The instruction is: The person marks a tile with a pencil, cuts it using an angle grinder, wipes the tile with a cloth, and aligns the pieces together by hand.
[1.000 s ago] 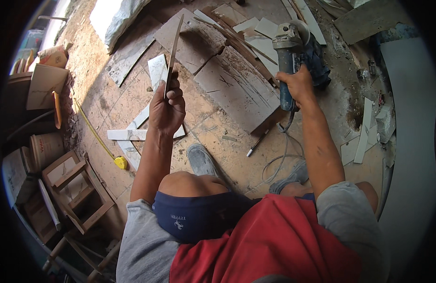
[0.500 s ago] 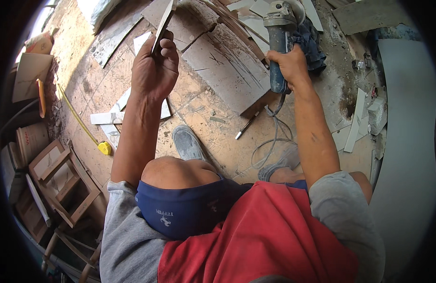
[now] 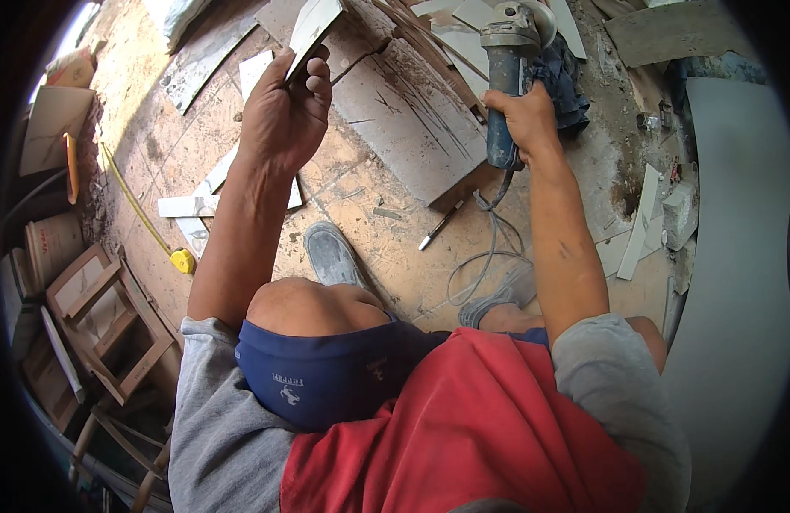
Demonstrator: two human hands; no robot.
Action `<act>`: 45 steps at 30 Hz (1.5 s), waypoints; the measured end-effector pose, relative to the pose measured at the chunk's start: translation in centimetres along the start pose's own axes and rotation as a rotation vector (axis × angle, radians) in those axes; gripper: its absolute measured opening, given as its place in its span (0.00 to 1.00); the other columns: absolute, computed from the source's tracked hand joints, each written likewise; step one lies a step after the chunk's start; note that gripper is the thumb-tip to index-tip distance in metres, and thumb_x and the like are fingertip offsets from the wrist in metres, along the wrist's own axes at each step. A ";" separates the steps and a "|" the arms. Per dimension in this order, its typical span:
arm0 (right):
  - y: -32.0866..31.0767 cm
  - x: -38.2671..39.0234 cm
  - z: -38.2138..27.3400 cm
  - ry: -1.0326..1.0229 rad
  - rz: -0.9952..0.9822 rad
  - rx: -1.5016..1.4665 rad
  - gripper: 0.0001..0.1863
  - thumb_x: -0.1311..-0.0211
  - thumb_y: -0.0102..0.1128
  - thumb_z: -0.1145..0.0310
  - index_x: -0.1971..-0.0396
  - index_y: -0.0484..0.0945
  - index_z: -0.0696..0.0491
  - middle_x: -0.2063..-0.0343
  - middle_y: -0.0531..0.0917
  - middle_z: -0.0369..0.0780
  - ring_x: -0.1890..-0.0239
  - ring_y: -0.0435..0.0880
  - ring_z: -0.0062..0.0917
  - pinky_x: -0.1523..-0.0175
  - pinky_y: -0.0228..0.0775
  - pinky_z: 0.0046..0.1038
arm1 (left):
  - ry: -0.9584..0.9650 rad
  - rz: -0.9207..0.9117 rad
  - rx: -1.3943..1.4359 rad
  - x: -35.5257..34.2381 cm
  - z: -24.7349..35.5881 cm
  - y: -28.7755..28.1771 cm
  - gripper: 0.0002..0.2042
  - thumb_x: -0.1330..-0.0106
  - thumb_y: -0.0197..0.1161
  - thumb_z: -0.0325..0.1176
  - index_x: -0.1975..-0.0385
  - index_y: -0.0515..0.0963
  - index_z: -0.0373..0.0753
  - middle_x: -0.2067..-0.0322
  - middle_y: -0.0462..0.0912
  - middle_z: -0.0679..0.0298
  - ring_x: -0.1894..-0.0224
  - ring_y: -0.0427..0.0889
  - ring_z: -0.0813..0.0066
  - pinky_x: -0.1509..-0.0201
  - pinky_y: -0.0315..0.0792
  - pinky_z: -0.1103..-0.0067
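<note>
My left hand (image 3: 285, 115) pinches a narrow white tile piece (image 3: 314, 27) between thumb and fingers, its pale face tilted into view and its far end cut off by the picture's top. In my right hand (image 3: 529, 120) is an angle grinder (image 3: 508, 68), gripped round its dark blue body with the disc (image 3: 540, 21) at the far end. A grey cable (image 3: 497, 224) runs from its rear and loops on the floor. Between the hands lies a scored grey slab (image 3: 412, 120), marked with dark cut lines. Dark cloth (image 3: 564, 90) sits just right of the grinder.
White tile strips (image 3: 190, 206) lie on the floor at left, beside a yellow tape measure (image 3: 182, 260) with its blade out. A marker (image 3: 440, 226) rests near the slab. Cardboard frames (image 3: 113, 325) stand far left; a large pale panel (image 3: 737, 256) stands at right.
My left hand has turned the tile piece, so more of its white face shows. The grinder stays in my right hand, nearly still. The view has shifted slightly.
</note>
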State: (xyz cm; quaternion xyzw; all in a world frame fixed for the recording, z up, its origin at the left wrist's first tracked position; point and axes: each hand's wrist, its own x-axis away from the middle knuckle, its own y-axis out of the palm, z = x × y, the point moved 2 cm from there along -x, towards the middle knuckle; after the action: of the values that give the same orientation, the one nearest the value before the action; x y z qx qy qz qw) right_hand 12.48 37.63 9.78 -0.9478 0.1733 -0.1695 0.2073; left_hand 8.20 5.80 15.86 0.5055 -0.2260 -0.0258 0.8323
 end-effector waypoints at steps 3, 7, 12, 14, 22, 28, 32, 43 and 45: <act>-0.2 0.1 -0.1 0.040 -0.014 -0.019 0.36 0.63 0.77 0.63 0.55 0.73 0.70 0.60 0.83 0.52 0.61 0.84 0.35 0.54 0.76 0.31 | 0.022 0.037 -0.042 0.0 -0.3 0.0 0.13 0.24 0.50 0.32 0.53 0.68 0.25 0.61 0.77 0.54 0.65 0.80 0.73 0.63 0.81 0.83; -0.4 0.4 -0.5 0.057 -0.006 -0.007 0.35 0.63 0.77 0.63 0.55 0.74 0.69 0.60 0.83 0.51 0.61 0.84 0.35 0.53 0.76 0.30 | 0.009 0.017 -0.046 -0.1 -0.3 0.1 0.12 0.24 0.50 0.32 0.53 0.68 0.26 0.62 0.77 0.54 0.65 0.80 0.73 0.63 0.81 0.83; -0.6 0.5 -0.6 0.053 -0.024 -0.002 0.34 0.62 0.77 0.63 0.55 0.74 0.69 0.61 0.83 0.51 0.61 0.84 0.34 0.53 0.76 0.30 | 0.020 0.068 -0.081 -0.1 -0.4 0.1 0.12 0.24 0.52 0.32 0.54 0.68 0.26 0.62 0.78 0.54 0.66 0.80 0.73 0.64 0.81 0.83; -0.6 0.5 -0.4 0.063 -0.018 -0.008 0.34 0.62 0.77 0.63 0.55 0.74 0.68 0.61 0.83 0.50 0.61 0.84 0.34 0.53 0.76 0.30 | 0.031 0.109 -0.103 -0.1 -0.5 0.2 0.12 0.24 0.52 0.33 0.54 0.68 0.27 0.62 0.78 0.55 0.66 0.80 0.74 0.64 0.81 0.83; -0.8 0.5 -0.7 0.066 -0.029 -0.047 0.30 0.60 0.76 0.66 0.57 0.74 0.65 0.62 0.83 0.49 0.62 0.84 0.33 0.54 0.75 0.30 | -0.208 0.152 -0.439 1.1 -6.1 -3.2 0.16 0.24 0.50 0.35 0.43 0.62 0.34 0.56 0.76 0.57 0.60 0.83 0.70 0.61 0.80 0.81; -0.9 1.2 -1.3 0.045 -0.022 -0.035 0.30 0.59 0.75 0.67 0.56 0.73 0.65 0.63 0.82 0.48 0.63 0.83 0.33 0.55 0.75 0.30 | -0.360 0.170 -0.631 -0.1 -12.0 -10.4 0.14 0.25 0.50 0.32 0.43 0.64 0.37 0.54 0.78 0.59 0.57 0.83 0.68 0.58 0.80 0.74; -0.9 1.2 -0.7 0.056 -0.032 -0.027 0.30 0.59 0.74 0.68 0.55 0.73 0.65 0.62 0.82 0.48 0.63 0.83 0.34 0.55 0.75 0.31 | -0.447 0.188 -0.839 -1.2 -12.1 -13.3 0.16 0.24 0.48 0.34 0.41 0.65 0.35 0.51 0.77 0.56 0.62 0.84 0.67 0.60 0.80 0.71; 0.4 0.2 1.1 -0.005 -0.057 -0.083 0.27 0.56 0.73 0.72 0.54 0.72 0.62 0.66 0.80 0.41 0.69 0.81 0.25 0.64 0.76 0.28 | -0.303 -0.114 -2.131 -2.1 -8.3 -10.1 0.21 0.29 0.56 0.45 0.51 0.76 0.30 0.66 0.85 0.52 0.61 0.85 0.58 0.53 0.77 0.65; 0.7 0.4 0.9 -0.018 -0.058 -0.093 0.27 0.55 0.73 0.72 0.54 0.72 0.61 0.66 0.80 0.41 0.68 0.81 0.25 0.63 0.76 0.27 | -0.221 -0.143 -1.919 -2.5 -8.6 -7.7 0.22 0.30 0.58 0.45 0.49 0.76 0.29 0.61 0.85 0.51 0.56 0.84 0.57 0.49 0.76 0.65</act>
State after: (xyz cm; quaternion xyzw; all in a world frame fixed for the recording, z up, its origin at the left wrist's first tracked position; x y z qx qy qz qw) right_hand 12.99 37.15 8.80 -0.9625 0.1518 -0.1585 0.1594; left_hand 10.85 9.89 5.07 -0.3817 -0.1546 -0.2974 0.8614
